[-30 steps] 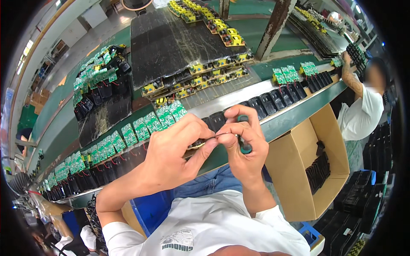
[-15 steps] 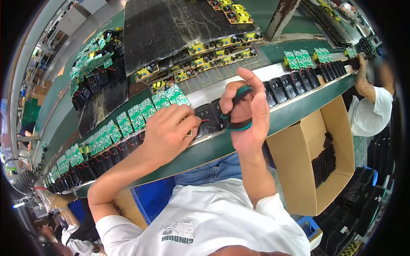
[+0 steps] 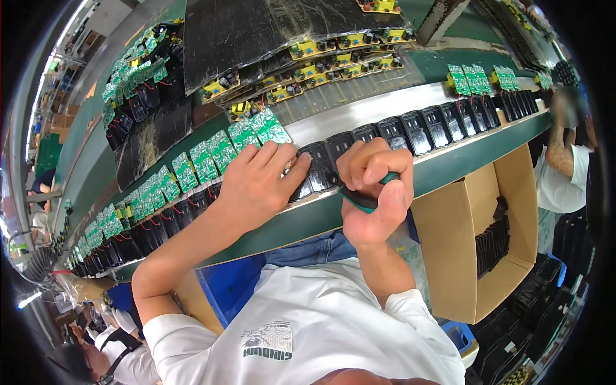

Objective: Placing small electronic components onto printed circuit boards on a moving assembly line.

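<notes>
My left hand (image 3: 255,183) lies over the row of parts, fingers bent and closed at the edge of a black plastic case (image 3: 319,168). What sits between its fingertips is too small and covered to name. To its right, my right hand (image 3: 380,212) is closed around dark green-handled pliers (image 3: 360,201); the tool's jaws are hidden by the hand. Green circuit boards (image 3: 204,158) with red wires stand in a line to the left of my left hand, each above a black case. Bare black cases (image 3: 417,133) continue to the right of my hands.
Beyond the row, black sheets (image 3: 250,45) are stacked with yellow-and-black circuit boards between them. More boards are heaped at far left. An open cardboard box (image 3: 443,256) holding black parts stands right of me. A co-worker (image 3: 561,163) is at the far right.
My right hand has gone from spread fingers, with the pliers resting in it, to a closed grip around them. My left hand has shifted slightly; the red wire beside it no longer shows.
</notes>
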The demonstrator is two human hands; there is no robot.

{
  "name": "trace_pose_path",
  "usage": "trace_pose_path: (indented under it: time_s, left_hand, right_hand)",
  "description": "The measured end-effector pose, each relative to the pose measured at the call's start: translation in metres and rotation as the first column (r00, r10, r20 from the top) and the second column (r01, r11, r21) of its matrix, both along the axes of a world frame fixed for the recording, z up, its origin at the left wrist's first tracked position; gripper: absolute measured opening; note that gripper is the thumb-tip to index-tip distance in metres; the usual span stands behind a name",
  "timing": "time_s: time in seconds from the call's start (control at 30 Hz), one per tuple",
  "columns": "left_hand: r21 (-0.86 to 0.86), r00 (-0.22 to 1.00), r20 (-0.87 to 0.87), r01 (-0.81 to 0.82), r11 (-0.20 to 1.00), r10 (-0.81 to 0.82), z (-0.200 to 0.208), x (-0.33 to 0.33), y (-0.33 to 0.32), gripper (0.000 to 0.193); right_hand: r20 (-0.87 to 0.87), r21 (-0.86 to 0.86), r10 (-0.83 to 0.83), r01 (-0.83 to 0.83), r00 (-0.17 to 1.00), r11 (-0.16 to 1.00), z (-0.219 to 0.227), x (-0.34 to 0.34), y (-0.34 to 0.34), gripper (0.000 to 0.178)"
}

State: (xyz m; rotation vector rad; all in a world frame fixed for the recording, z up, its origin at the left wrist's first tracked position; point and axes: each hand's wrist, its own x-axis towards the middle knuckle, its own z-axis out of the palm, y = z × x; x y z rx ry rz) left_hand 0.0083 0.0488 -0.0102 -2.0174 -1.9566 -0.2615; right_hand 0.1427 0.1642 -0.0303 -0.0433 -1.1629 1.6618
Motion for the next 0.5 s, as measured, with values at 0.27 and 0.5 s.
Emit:
trace_pose_path:
  time_s: [0.27, 0.5]
  left_hand:
    - [0.037, 0.999, -0.045, 0.028, 0.999, -0.026, -0.0027, -0.0002, 0.0049, 0.018]
    - [0.000, 0.999, -0.025, 0.042, 0.999, -0.042, -0.0015, -0.0051, 0.0070, 0.014]
  right_hand:
    - [0.004, -0.013, 0.016, -0.016, 1.000, 1.000, 0.0011, 0.0011, -0.0011, 0.027]
    - [-0.045, -0.013, 0.068, -0.069, 0.997, 0.998, -0.0008, 0.0013, -0.0011, 0.025]
